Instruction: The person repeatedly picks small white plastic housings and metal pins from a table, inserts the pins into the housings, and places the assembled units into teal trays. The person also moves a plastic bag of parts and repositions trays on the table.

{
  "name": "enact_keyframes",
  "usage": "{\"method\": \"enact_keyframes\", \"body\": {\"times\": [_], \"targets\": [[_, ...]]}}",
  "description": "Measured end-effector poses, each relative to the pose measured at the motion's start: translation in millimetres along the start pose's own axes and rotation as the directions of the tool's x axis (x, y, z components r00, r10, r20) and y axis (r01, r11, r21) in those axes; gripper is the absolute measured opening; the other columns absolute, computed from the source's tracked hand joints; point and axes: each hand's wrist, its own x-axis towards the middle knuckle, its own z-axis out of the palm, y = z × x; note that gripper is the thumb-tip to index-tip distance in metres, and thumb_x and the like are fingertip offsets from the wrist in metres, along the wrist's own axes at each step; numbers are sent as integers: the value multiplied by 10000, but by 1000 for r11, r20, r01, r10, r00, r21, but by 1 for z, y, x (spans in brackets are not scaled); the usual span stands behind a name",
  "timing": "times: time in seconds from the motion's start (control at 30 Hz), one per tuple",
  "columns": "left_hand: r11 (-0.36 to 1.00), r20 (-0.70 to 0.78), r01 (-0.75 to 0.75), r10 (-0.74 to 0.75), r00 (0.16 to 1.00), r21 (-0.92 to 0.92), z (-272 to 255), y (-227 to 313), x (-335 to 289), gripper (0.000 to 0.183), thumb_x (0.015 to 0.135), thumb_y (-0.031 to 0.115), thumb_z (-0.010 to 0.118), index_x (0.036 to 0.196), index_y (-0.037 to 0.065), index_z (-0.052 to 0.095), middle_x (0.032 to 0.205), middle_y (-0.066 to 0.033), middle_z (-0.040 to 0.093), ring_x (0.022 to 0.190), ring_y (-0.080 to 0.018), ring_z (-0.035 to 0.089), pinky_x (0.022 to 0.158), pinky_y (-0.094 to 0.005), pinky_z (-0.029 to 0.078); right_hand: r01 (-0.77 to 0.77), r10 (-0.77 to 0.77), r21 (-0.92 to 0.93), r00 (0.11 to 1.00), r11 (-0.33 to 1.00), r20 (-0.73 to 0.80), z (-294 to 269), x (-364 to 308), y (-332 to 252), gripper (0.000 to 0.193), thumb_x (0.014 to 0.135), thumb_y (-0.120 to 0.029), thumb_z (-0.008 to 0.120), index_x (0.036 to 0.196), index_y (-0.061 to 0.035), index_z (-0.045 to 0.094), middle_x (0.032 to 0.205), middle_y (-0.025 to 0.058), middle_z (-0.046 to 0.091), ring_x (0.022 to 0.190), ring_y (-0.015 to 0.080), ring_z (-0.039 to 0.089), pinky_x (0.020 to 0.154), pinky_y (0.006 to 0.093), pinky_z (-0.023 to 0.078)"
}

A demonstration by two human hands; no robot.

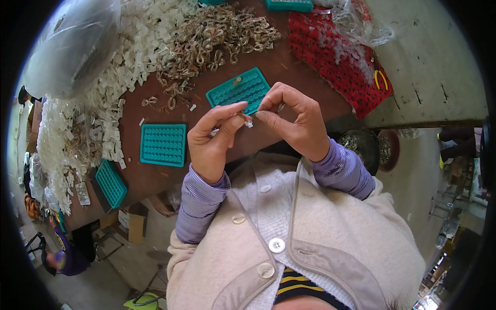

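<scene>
My left hand [214, 137] is closed in a pinch, with a small shiny white piece [248, 124] at its fingertips; its exact kind is too small to make out. Just to the right, my right hand [297, 120] pinches thumb against forefinger. Whatever sits between those fingertips is too fine to see. Both hands are raised over the table's near edge, their fingertips a short gap apart. Behind them lies a teal tray [235, 88] with rows of small hollows and a little round tan piece on it. A second teal tray [163, 145] rests left of my left hand.
A third teal tray [110, 183] sits at the table's left edge. Heaped small white tags [150, 46] and coiled tan loops [219, 33] cover the back left. At the right are a red patterned cloth [330, 57], yellow-handled pliers [381, 80] and a dark bowl [361, 147]. Another person [72, 258] is at lower left.
</scene>
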Motion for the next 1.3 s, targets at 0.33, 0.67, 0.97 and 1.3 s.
{"method": "enact_keyframes", "body": {"times": [0.33, 0.67, 0.97, 1.3], "targets": [[947, 6, 256, -259, 966, -193, -17, -3, -2, 228, 1009, 106, 732, 1212, 5, 748, 944, -38, 757, 593, 18, 437, 503, -177, 304, 399, -409, -364, 911, 842, 51, 15, 5, 0, 210, 766, 16, 820, 892, -43, 663, 844, 73, 630, 772, 239, 642, 713, 363, 504], [910, -37, 235, -262, 964, -342, -23, -18, 4, 203, 1029, 91, 694, 1206, -5, 717, 948, -48, 763, 531, 25, 374, 450, -176, 234, 388, -401, -336, 916, 858, 33, 27, 9, 11, 233, 770, 28, 819, 908, -46, 646, 864, 84, 640, 773, 263, 656, 714, 386, 521], [953, 73, 245, -235, 969, -178, -23, -13, 8, 241, 1008, 56, 705, 1242, 36, 759, 836, 45, 702, 557, 34, 366, 475, -179, 223, 157, -162, -99, 986, 983, -41, 21, 14, 16, 173, 835, 28, 777, 923, -23, 638, 892, 107, 666, 825, 262, 701, 722, 363, 557], [924, 32, 325, -325, 945, -204, -13, -14, 15, 259, 1037, 144, 692, 1244, -4, 738, 875, 5, 712, 547, 25, 384, 456, -168, 245, 4, -10, -104, 998, 995, -55, 12, 2, 21, 121, 904, 44, 743, 977, -23, 673, 854, 30, 651, 775, 63, 612, 662, 243, 499]]}}
